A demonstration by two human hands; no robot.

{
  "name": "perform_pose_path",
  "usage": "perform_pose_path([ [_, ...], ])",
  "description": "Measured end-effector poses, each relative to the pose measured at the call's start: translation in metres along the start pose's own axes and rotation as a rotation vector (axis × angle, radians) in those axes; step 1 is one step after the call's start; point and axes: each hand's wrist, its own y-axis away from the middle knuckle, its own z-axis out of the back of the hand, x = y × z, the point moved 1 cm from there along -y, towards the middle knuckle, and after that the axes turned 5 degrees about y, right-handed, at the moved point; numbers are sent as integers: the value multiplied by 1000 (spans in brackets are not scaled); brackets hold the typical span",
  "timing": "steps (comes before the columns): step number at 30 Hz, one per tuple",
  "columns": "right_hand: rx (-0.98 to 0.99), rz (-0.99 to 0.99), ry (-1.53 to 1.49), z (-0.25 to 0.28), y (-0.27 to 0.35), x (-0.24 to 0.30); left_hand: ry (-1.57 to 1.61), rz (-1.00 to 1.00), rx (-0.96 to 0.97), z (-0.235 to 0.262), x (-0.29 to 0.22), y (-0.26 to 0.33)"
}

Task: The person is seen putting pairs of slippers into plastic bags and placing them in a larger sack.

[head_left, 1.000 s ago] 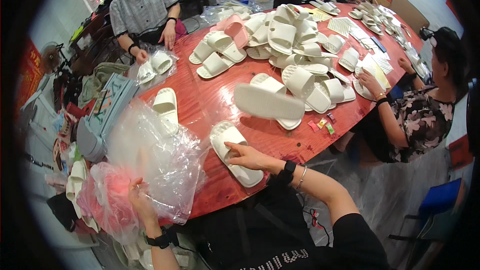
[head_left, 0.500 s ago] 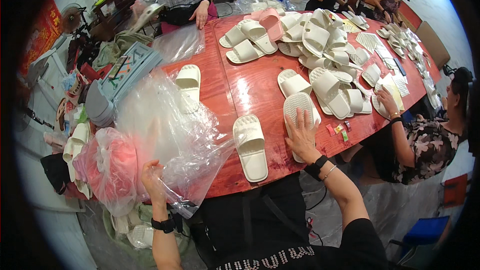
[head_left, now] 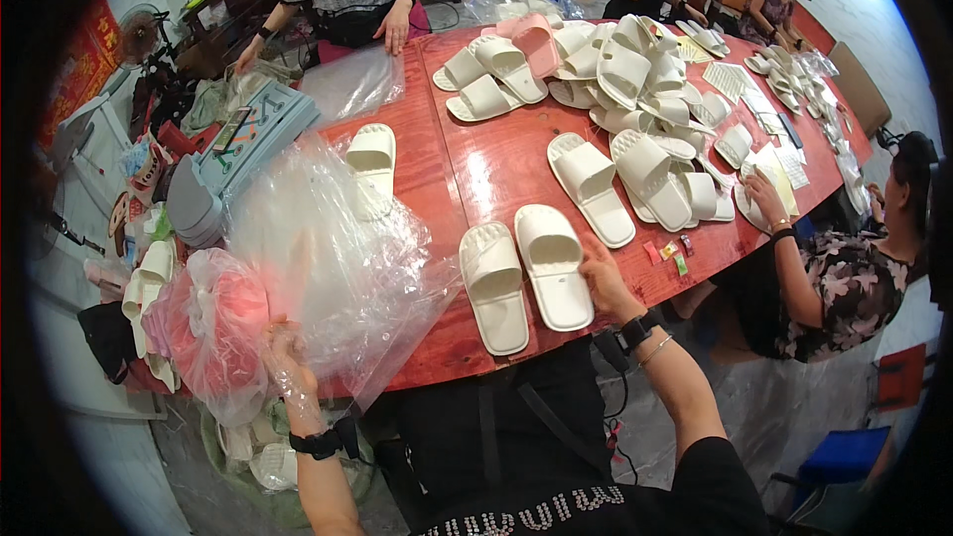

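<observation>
Two white slide slippers lie side by side near the table's front edge, soles down and toes pointing away from me. My right hand grips the outer side of the right-hand slipper. Beside it, the left-hand slipper is partly under the edge of a clear plastic film. My left hand, fingers curled, is at the near-left edge of a stack of clear plastic bags, with film over part of the hand and wrist. Another white slipper lies at the far end of that stack.
A heap of white slippers covers the table's right half, with one pink slipper. Small coloured packets lie near the right edge. At left are a grey-blue case and a bag with pink contents. Other people sit or stand around.
My right hand has turned the slipper from tread side up to sole down and brought it left beside the other one. My left hand has shifted slightly left at the plastic bags.
</observation>
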Motion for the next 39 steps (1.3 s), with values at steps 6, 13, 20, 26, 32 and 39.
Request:
perform_pose_path([
  [6, -210, 484, 898, -7, 8, -4, -36, 58, -66, -22, -21, -7],
  [13, 145, 1284, 1019, -138, 105, 84, -141, -342, 135, -109, -17, 20],
  [20, -133, 1615, 1651, -175, 91, 90, -421, -525, 488, -195, -27, 70],
  [26, -14, 1305, 1835, -142, 69, 117, -502, -641, 637, -196, -3, 66],
  [32, 16, 1269, 1865, -126, 70, 120, -612, -815, 718, -182, 4, 57],
  [39, -170, 1063, 1630, -96, 24, 137, -555, -1256, 967, -170, 5, 112],
])
